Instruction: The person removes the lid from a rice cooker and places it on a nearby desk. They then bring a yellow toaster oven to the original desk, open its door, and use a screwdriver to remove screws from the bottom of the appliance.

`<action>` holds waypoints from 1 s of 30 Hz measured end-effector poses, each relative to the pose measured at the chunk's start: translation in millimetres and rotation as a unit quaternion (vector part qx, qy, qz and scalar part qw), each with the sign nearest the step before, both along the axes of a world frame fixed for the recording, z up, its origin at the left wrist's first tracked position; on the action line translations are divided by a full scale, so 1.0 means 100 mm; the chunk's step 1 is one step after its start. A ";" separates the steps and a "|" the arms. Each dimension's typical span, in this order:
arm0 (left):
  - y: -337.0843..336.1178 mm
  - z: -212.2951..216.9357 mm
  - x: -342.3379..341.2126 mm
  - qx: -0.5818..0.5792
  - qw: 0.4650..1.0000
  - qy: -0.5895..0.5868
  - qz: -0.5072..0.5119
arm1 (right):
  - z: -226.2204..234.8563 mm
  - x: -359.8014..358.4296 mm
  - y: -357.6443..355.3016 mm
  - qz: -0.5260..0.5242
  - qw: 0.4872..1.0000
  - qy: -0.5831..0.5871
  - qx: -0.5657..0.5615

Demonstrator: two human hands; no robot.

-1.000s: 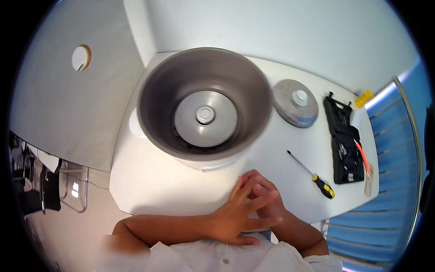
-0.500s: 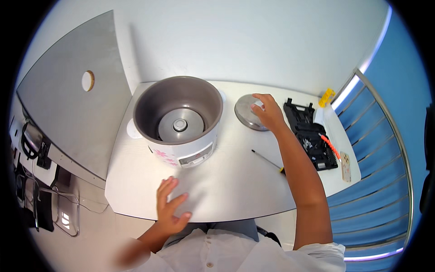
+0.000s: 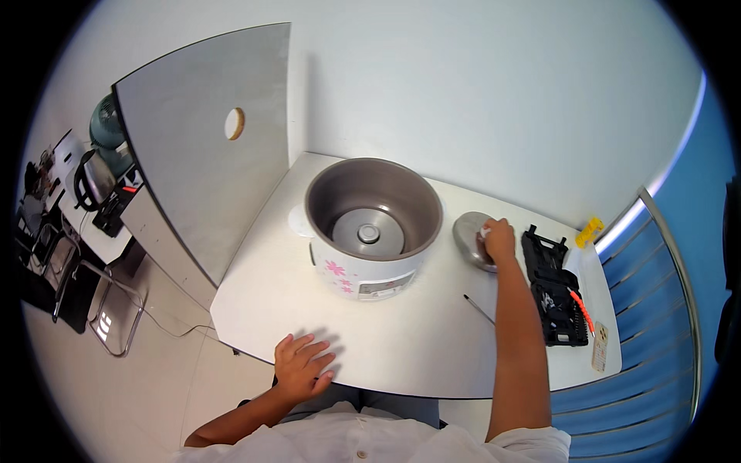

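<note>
My right hand has its fingers closed round the white knob of a round metal lid on the right half of the table. Whether the lid is lifted off the tabletop, I cannot tell. To its left stands a white rice cooker with pink flowers, its top uncovered. Inside its brown wall the round metal heating plate shows. At the table's front edge, my left hand is open, fingers spread, holding nothing. Beside my right forearm lies a screwdriver; the arm hides its handle.
A black tool case lies opened on the right, with an orange-red tool on it. Near it are a yellow object and a patterned phone-like object. A grey partition borders the left; a metal railing borders the right.
My right hand has closed on the lid's knob. My left hand has moved to the table's front edge, fingers still spread. The whole view has turned left.
</note>
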State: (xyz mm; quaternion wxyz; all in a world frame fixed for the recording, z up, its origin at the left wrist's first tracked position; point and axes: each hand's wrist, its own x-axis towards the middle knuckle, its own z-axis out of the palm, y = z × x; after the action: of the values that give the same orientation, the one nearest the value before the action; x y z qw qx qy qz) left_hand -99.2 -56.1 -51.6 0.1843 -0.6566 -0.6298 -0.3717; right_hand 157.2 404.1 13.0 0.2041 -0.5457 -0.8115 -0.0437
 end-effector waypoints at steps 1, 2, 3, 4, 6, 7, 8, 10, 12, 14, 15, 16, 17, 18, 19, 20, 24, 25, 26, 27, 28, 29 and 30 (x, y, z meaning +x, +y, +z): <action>-0.02 0.01 -0.01 0.004 1.000 0.003 -0.005 | 0.07 0.03 0.00 0.017 1.000 0.007 0.001; -0.02 0.01 -0.01 0.003 1.000 0.001 0.001 | 0.18 0.06 0.00 0.011 0.998 0.051 0.025; -0.01 0.01 0.00 0.009 1.000 -0.005 0.007 | 0.33 0.09 -0.03 0.002 0.994 0.100 0.041; -0.01 0.01 0.01 0.014 1.000 -0.012 0.010 | 0.54 0.11 -0.05 0.029 0.989 0.111 0.098; 0.00 0.01 0.01 0.016 1.000 -0.018 0.008 | 1.00 0.01 -0.16 0.079 0.968 0.149 0.185; 0.00 0.01 0.01 0.022 1.000 -0.021 0.003 | 1.27 -0.04 -0.24 0.084 0.959 0.177 0.203; 0.00 0.01 0.01 0.013 1.000 -0.019 0.005 | 1.52 -0.11 -0.35 0.144 0.944 0.215 0.206; 0.00 0.01 0.02 0.007 1.000 -0.018 0.002 | 1.90 -0.38 -0.61 0.227 0.918 0.266 0.186; -0.01 0.02 0.02 0.003 1.000 -0.022 0.004 | 2.04 -0.76 -0.91 0.281 0.909 0.270 0.151; 0.00 0.02 0.03 0.002 1.000 -0.028 0.004 | 1.99 -1.19 -1.24 0.322 0.907 0.247 0.111; 0.00 0.02 0.03 0.002 1.000 -0.030 0.007 | 1.94 -1.39 -1.40 0.340 0.907 0.229 0.093; -0.01 0.02 0.02 0.007 0.999 -0.032 0.012 | 1.90 -1.53 -1.56 0.350 0.912 0.186 0.104; -0.01 0.02 0.02 0.007 0.999 -0.033 0.009 | 1.87 -1.64 -1.70 0.335 0.927 0.142 0.094; -0.01 0.01 0.01 0.011 0.999 -0.035 0.007 | 1.87 -1.74 -1.81 0.327 0.935 0.125 0.059; -0.01 0.02 0.01 0.018 0.999 -0.037 0.003 | 1.89 -1.81 -1.88 0.303 0.947 0.103 0.011; -0.03 0.02 0.01 0.013 0.999 -0.038 0.008 | 1.90 -1.87 -1.94 0.278 0.957 0.078 -0.037; -0.05 0.02 -0.01 0.020 0.999 -0.039 -0.007 | 1.88 -1.96 -1.98 0.280 0.957 0.068 -0.036; -0.05 0.02 -0.02 0.021 0.999 -0.040 -0.010 | 1.83 -1.96 -1.97 0.305 0.949 0.081 -0.012; -0.05 0.02 -0.02 0.024 0.999 -0.042 -0.013 | 1.78 -1.96 -1.96 0.310 0.947 0.086 -0.005; -0.06 0.02 -0.03 0.026 0.999 -0.043 -0.016 | 1.73 -1.96 -1.94 0.330 0.939 0.094 0.005; -0.06 0.02 -0.03 0.029 0.998 -0.045 -0.019 | 1.69 -1.96 -1.92 0.330 0.939 0.094 -0.003; -0.07 0.01 -0.03 0.034 0.998 -0.050 -0.023 | 1.64 -1.96 -1.91 0.327 0.940 0.096 -0.012; -0.08 0.01 -0.04 0.032 0.998 -0.051 -0.026 | 1.61 -1.96 -1.90 0.328 0.940 0.097 -0.017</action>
State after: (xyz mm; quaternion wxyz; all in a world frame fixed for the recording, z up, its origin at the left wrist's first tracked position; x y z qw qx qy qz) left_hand -102.9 -63.7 -50.8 0.1637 -0.6466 -0.6088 -0.4295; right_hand -38.7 214.1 173.9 0.2757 -0.2541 -0.9224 0.0923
